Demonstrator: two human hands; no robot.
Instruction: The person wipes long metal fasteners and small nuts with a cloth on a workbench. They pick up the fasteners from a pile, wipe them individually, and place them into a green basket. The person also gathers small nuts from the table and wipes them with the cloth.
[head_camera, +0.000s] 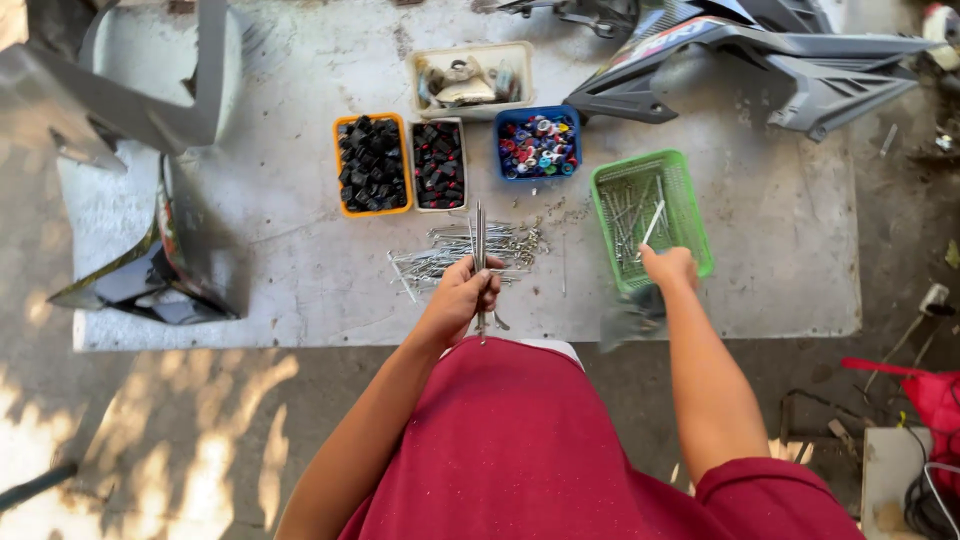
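Metal spokes (479, 250), gathered in a thin bundle, stand nearly upright in the left hand (466, 295), whose fingers are closed around their lower part. Just beyond that hand a loose pile of spokes (450, 250) lies flat on the grey mat (280, 260) that covers the floor. The right hand (668, 266) is closed on a single spoke (652, 224), held tilted over the near edge of the green basket (690, 205), which holds more spokes. Both forearms reach forward from a red garment (520, 450).

Farther out stand an orange tray (337, 165) and a white tray (463, 165), both filled with black caps, a blue tray (503, 125) of coloured rings, and a cream tub (470, 52). Grey motorcycle panels (800, 70) lie at the mat's far right corner.
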